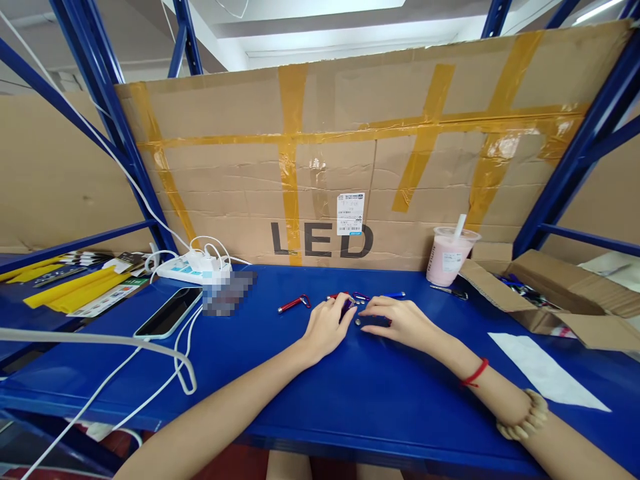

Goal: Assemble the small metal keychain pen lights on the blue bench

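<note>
My left hand rests near the middle of the blue table, its fingers closed on a small purple metal tube that looks like a keychain flashlight. Just right of it, my right hand hovers with thumb and fingers apart. A small round silver piece lies by its thumb tip; its kind is too small to tell. Left of my hands lies a red keychain flashlight with a carabiner clip. Behind my fingers are a blue tube and a purple clip, both partly hidden.
A phone and a white power strip with cables occupy the left. At right stand a pink drink cup, a black clip-like item, an open carton and white paper. Cardboard closes the back.
</note>
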Tool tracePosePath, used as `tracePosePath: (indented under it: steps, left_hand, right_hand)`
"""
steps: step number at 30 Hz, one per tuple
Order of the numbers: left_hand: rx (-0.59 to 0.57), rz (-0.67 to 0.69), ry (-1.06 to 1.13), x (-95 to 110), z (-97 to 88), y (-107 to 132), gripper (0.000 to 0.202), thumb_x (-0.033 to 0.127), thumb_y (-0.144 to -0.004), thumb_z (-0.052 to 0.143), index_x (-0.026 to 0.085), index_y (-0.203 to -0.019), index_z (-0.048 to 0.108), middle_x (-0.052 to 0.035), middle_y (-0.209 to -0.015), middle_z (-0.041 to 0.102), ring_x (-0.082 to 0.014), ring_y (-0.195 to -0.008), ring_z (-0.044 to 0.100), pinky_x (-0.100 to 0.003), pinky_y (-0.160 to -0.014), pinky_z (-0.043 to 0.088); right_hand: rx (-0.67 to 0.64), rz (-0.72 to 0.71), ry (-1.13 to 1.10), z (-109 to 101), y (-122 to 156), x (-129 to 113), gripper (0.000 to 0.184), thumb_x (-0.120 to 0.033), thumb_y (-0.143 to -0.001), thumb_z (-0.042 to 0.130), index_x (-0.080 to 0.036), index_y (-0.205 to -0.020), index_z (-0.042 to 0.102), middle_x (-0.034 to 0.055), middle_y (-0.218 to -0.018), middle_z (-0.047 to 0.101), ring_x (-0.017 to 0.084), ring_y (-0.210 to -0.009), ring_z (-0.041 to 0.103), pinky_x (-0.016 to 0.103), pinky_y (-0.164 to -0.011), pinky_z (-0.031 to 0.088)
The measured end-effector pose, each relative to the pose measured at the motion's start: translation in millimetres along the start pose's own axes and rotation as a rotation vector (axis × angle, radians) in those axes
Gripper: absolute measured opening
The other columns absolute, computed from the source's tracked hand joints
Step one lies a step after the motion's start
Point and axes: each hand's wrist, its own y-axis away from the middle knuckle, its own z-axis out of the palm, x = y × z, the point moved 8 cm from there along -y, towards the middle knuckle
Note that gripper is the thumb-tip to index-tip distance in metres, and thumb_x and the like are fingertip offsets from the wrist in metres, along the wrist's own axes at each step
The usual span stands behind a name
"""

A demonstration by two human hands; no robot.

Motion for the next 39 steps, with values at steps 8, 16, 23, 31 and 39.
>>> tracePosePath:
  steps: [8,16,23,31,39]
  left_hand:
    - [-0.022,0.043,0.046,1,3.6,-1,0.022,0.034,-0.093,0.035,0.018,-0.103,0.047,-0.0032,-0.093,0.061,-0.0182,-0.087,0.059,-0.03,-0.079,0.044]
    - [-0.068,0.154,0.099,11,2.3,3,0.022,0.033,-0.093,0.034,0.018,-0.102,0.048,-0.0039,-0.1,0.06,-0.0178,-0.093,0.058,-0.029,-0.084,0.044]
    - [-0.109,0.211,0.064,15,4.0,5,0.023,0.033,-0.092,0.039,0.016,-0.104,0.049,-0.0051,-0.099,0.061,-0.0182,-0.092,0.058,-0.029,-0.081,0.045]
    - [-0.081,0.241,0.037,15,4.6,6,0.025,0.032,-0.091,0.04,0.016,-0.107,0.049,-0.0047,-0.094,0.061,-0.0177,-0.089,0.059,-0.028,-0.08,0.046]
    - [-0.026,0.246,-0.006,12,8.6,7,0.022,0.031,-0.086,0.043,0.015,-0.092,0.055,-0.0045,-0.079,0.06,-0.0163,-0.074,0.058,-0.026,-0.066,0.046]
  right_hand:
    - [-0.092,-0.019,-0.031,10,-3,-3,0.029,-0.041,-0.087,0.049,-0.022,-0.104,0.064,0.0049,-0.102,0.06,0.018,-0.098,0.053,0.035,-0.089,0.038]
    - [-0.061,-0.063,-0.061,11,-3,-5,0.026,-0.034,-0.09,0.045,-0.02,-0.097,0.065,0.0084,-0.104,0.058,0.018,-0.099,0.052,0.036,-0.088,0.038]
    - [-0.047,-0.038,-0.037,14,-4,-2,0.033,-0.04,-0.091,0.041,-0.021,-0.102,0.064,0.0112,-0.109,0.057,0.022,-0.104,0.052,0.042,-0.09,0.041]
    - [-0.096,-0.054,-0.015,22,-3,-5,0.038,-0.043,-0.09,0.041,-0.019,-0.112,0.062,0.0123,-0.117,0.056,0.022,-0.112,0.05,0.041,-0.094,0.041]
    - [-0.09,-0.082,0.007,20,-6,-10,0.036,-0.041,-0.089,0.043,-0.019,-0.107,0.064,0.0127,-0.108,0.06,0.022,-0.103,0.054,0.039,-0.088,0.043]
